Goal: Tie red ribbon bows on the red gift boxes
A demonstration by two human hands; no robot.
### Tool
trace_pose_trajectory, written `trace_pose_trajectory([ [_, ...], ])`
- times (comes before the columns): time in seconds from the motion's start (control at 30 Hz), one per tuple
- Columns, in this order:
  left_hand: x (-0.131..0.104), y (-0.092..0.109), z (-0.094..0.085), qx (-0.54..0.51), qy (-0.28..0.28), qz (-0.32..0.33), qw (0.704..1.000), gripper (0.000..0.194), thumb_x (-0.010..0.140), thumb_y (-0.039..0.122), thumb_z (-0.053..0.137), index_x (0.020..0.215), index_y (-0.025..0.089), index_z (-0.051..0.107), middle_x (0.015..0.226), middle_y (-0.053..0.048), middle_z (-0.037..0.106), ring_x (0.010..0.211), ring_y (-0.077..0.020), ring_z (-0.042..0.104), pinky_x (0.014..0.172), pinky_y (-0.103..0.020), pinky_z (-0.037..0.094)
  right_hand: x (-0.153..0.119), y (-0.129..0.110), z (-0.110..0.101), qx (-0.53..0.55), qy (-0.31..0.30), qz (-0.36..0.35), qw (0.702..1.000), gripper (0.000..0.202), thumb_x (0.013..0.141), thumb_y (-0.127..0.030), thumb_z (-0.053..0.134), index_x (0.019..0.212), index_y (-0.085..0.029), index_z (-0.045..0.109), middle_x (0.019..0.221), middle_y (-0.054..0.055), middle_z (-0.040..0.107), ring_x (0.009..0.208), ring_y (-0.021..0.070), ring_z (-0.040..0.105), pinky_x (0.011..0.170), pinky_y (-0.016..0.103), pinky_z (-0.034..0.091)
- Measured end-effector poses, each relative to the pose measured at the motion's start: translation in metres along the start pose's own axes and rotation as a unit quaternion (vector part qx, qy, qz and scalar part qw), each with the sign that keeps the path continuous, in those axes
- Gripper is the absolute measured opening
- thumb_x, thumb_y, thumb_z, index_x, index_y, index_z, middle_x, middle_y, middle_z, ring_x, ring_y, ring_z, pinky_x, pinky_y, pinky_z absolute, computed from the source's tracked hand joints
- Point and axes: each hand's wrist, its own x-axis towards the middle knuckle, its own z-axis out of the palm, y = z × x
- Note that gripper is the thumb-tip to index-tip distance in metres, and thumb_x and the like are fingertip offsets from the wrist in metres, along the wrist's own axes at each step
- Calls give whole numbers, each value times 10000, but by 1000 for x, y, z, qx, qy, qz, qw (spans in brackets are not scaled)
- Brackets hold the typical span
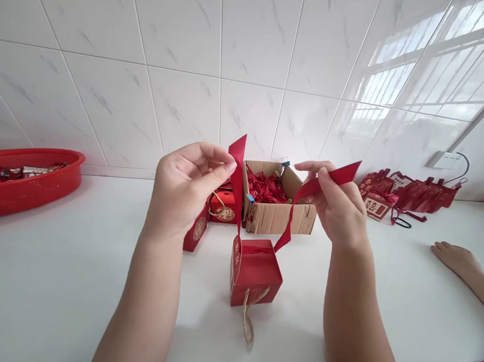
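My left hand [190, 186] pinches one end of a red ribbon [237, 202] between thumb and finger. The other end is pinched in my right hand [337, 203], raised at about the same height. Both ribbon tails run down to a small red gift box [257, 266] on the table, one at each side of its top. A twisted tan rope handle [248, 318] hangs off the box's near side onto the table. Behind my left hand stand more red boxes [224, 207], partly hidden by it.
An open cardboard box [278, 220] full of red ribbons [266, 187] stands behind, with clips on its rim. A red plastic basket [61, 192] is at left. Red gift bags [421, 192] lie at back right, below a wall socket [446, 159]. Another person's hand [453, 254] rests at right.
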Motion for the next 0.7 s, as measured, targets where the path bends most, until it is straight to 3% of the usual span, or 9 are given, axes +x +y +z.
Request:
trace_pose_trajectory([
  [0.17, 0, -1, 2, -8, 45, 35, 998, 87, 706, 123, 704, 743, 197, 677, 750, -3, 673, 717, -124, 628, 660, -239, 540, -4, -4, 1, -77, 90, -79, 990, 246, 828, -359, 624, 1054, -269, 663, 697, -14, 580, 609, 123, 532, 573, 298, 463],
  [0.33, 0, -2, 4, -4, 65, 54, 996, 75, 725, 138, 701, 741, 208, 680, 741, 7, 673, 706, -121, 630, 652, -247, 539, -1, -2, 2, -67, 166, -104, 978, 173, 697, -365, 758, 762, -235, 665, 629, -23, 594, 528, 109, 523, 452, 265, 431],
  [0.5, -1, -5, 7, -5, 52, 62, 997, 108, 747, 133, 694, 796, 226, 720, 740, 12, 679, 700, -108, 628, 635, -226, 531, -2, -3, 6, -49, 181, -55, 981, 265, 687, -429, 753, 618, -192, 658, 544, -27, 572, 398, 55, 389, 353, 242, 325],
  [0.7, -5, -9, 15, 10, 35, 74, 997, 130, 759, 186, 696, 873, 239, 728, 846, -4, 706, 843, -170, 662, 756, -300, 567, -5, -9, 11, -21, 161, -19, 987, 253, 777, -454, 664, 735, -210, 722, 605, -8, 630, 374, 39, 388, 332, 224, 296],
])
